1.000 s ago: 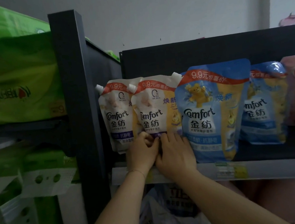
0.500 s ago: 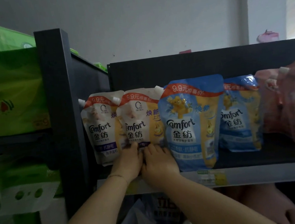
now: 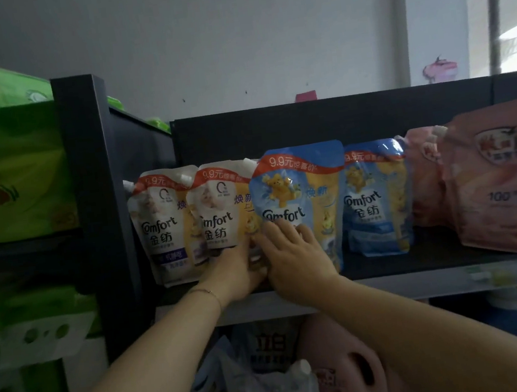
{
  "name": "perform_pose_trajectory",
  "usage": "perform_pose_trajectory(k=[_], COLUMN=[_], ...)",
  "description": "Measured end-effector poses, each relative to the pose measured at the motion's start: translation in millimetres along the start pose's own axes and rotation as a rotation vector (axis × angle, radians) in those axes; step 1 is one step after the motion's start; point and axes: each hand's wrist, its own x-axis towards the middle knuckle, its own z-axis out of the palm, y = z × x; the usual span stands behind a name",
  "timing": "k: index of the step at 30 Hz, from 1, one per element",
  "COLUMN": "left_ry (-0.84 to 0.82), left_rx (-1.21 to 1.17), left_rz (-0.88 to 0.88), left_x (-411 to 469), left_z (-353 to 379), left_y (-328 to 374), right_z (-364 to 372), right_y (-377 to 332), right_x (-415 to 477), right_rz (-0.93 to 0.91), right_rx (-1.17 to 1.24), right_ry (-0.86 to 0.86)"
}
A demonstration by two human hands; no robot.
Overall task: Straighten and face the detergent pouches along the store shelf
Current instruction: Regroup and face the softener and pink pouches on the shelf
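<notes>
Two white Comfort pouches stand upright at the left end of the dark shelf: the first white pouch and the second white pouch. A blue Comfort pouch stands in front of them, overlapping the second white one. Another blue pouch sits further back on the right. My left hand grips the bottom of the second white pouch. My right hand lies flat with fingers spread on the lower face of the front blue pouch.
Pink pouches fill the shelf's right end. A black upright post bounds the shelf on the left, with green packs beyond it. Bags and a pink bottle sit on the shelf below. The grey price rail runs along the front.
My right hand has moved from the bottom of the second white pouch up and right onto the front blue pouch. My left hand stays at the white pouch's base.
</notes>
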Motion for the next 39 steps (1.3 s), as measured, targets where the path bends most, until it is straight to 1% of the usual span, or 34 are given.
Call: perform_pose_trajectory(k=[3,4,6,7,9,11,14,16,18,19,21,23,24,25,27,28,29,31,33,36,39], left_ry=[-0.047,-0.025,0.077,0.103,0.102,0.118,0.157,0.144,0.120,0.125,0.177,0.199,0.226,0.300,0.496,0.558,0.579,0.561,0.518,0.426,0.432], left_rx=[-0.223,-0.286,-0.322,-0.362,-0.483,-0.471,-0.390,-0.362,-0.332,-0.307,-0.282,-0.314,-0.304,-0.254,-0.045,0.071,0.162,0.314,0.453,0.510,0.477], left_rz=[0.025,0.017,-0.039,-0.059,-0.051,-0.025,-0.038,-0.070,-0.085,-0.086,-0.088,-0.108,-0.086,-0.030,0.118,0.193,0.273,0.427,0.503,0.481,0.475], left_x=[9,12,20,22,28,28,31,30,34,35,36,39,38,37,37,38,40,46,53,58,62], left_z=[20,26,37,40,44,43,47,50,57,61,66,71,73,74,74,74,73,71,69,62,58], left_y=[20,26,31,34,36,37,35,42,53,60,71,76,76,75,67,63,59,52,47,39,23], right_z=[-1,-2,-5,-5,-8,-12,-14,-11,-4,0,3,2,2,1,-7,-7,-7,-4,4,15,21], right_y=[27,34,46,52,64,75,88,91,93,94,96,97,98,99,101,104,108,115,119,117,108], right_x=[-15,-20,-32,-39,-49,-58,-65,-63,-57,-54,-51,-51,-52,-54,-53,-52,-51,-47,-42,-35,-24], right_rz=[-0.034,-0.049,-0.049,-0.016,0.086,0.204,0.469,0.664,0.786,0.812,0.840,0.777,0.688,0.578,0.365,0.284,0.227,0.161,0.122,0.082,0.068], right_rx=[-0.057,-0.075,-0.095,-0.101,-0.097,-0.071,0.088,0.329,0.642,0.737,0.796,0.695,0.589,0.473,0.293,0.225,0.173,0.116,0.114,0.128,0.126], right_ry=[-0.023,-0.020,0.038,0.083,0.120,0.074,-0.169,-0.250,-0.276,-0.272,-0.221,-0.158,-0.143,-0.145,-0.219,-0.265,-0.300,-0.346,-0.340,-0.285,-0.280])
